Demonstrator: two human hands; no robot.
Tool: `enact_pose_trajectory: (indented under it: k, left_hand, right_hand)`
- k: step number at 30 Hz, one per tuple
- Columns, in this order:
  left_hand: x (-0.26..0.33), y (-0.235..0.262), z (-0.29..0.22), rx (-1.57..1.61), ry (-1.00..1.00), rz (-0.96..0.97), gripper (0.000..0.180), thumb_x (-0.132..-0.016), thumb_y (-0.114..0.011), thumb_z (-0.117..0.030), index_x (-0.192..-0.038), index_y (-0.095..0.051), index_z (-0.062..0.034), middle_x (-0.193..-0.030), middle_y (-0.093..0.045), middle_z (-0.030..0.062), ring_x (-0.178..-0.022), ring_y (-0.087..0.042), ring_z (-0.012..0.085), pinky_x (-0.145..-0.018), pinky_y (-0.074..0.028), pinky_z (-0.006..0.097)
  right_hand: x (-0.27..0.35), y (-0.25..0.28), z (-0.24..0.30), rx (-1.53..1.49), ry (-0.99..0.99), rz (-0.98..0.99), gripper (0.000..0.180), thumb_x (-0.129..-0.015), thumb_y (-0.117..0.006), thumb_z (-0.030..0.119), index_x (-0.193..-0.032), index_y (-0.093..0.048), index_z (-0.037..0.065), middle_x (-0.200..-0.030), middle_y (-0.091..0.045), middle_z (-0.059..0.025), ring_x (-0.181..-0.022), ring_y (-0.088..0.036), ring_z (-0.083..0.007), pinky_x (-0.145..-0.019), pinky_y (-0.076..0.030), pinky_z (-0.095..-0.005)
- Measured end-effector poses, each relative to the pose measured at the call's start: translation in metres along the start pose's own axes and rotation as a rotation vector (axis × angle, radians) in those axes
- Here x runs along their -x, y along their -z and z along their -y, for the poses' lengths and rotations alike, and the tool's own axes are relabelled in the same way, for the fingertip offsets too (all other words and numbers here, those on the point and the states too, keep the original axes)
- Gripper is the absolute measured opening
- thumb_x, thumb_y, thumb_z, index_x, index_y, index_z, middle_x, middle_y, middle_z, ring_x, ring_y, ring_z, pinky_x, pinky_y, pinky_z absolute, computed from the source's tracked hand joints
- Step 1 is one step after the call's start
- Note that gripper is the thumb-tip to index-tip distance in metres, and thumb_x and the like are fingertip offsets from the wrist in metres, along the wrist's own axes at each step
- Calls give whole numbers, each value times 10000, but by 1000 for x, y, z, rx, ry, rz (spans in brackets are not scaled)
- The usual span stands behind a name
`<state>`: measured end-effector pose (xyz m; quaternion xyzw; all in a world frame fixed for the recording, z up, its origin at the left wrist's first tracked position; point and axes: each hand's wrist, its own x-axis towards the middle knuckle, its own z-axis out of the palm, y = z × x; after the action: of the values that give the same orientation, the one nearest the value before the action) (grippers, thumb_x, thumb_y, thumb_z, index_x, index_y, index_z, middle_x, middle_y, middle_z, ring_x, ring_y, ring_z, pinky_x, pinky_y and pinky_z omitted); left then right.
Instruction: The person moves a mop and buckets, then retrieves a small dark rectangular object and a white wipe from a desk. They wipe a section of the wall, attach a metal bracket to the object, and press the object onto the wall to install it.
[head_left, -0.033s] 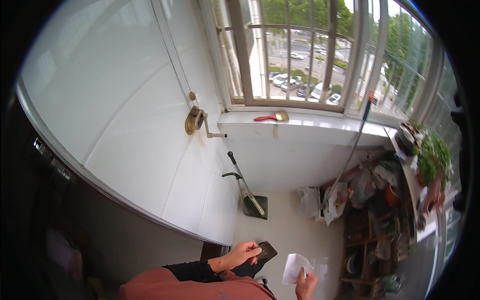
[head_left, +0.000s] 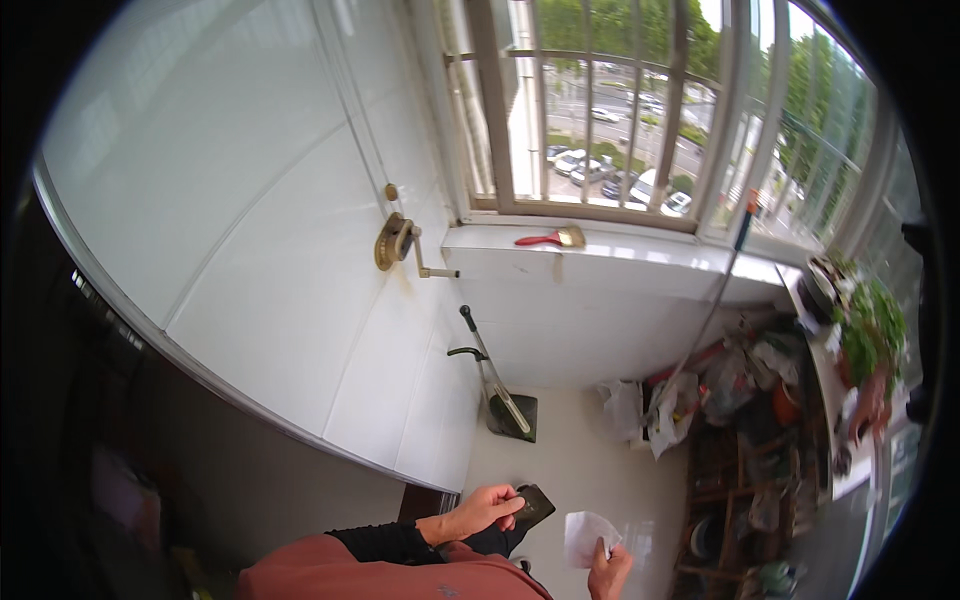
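Low in the head view my left hand (head_left: 484, 512) is closed, thumb against fingers, on a dark, flat, rectangular thing (head_left: 537, 507). Whether that is a phone or a wallet I cannot tell. To its right, my right hand (head_left: 610, 572) pinches a crumpled white sheet of paper or tissue (head_left: 588, 540) by its lower edge. The two hands are apart, both in front of my body above the pale floor. Past them, a long-handled dustpan (head_left: 512, 416) leans by the left wall.
A red-handled paintbrush (head_left: 551, 237) lies on the windowsill (head_left: 640, 245). A brass hand crank (head_left: 395, 243) juts from the white left wall. At the right stand a cluttered wooden shelf (head_left: 735, 490), plastic bags (head_left: 672, 410), a long pole (head_left: 712, 300) and a potted plant (head_left: 870, 330).
The view has shifted slightly, so the window and sill sit a little more to the right. The white sheet has tilted slightly in my right hand. Both hands keep their holds.
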<state>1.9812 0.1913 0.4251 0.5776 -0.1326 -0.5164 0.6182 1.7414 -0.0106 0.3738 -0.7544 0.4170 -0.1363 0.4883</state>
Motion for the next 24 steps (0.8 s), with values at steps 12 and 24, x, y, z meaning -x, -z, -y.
enact_pose_trajectory:
  k: [12, 24]
  left_hand:
    - [-138, 18, -89, -49, -123, -99, 223, -1069, -597, -222, -966, -580, -24, -745, -627, 8, -645, -562, 66, -616, -455, 239]
    - [-197, 3, -167, 282, -386, -814, 233, -1052, -636, -228, -921, -612, -37, -716, -598, 13, -647, -594, 85, -693, -547, 298]
  right_hand:
    - [-170, 1, 75, -27, 138, 37, 168, -958, -578, 69, -1035, -698, -19, -742, -647, -123, -675, -567, -166, -635, -465, -365]
    - [-396, -10, 141, -37, 369, 448, 223, -916, -486, 22, -1013, -684, -10, -828, -679, -177, -764, -649, -253, -729, -511, -365]
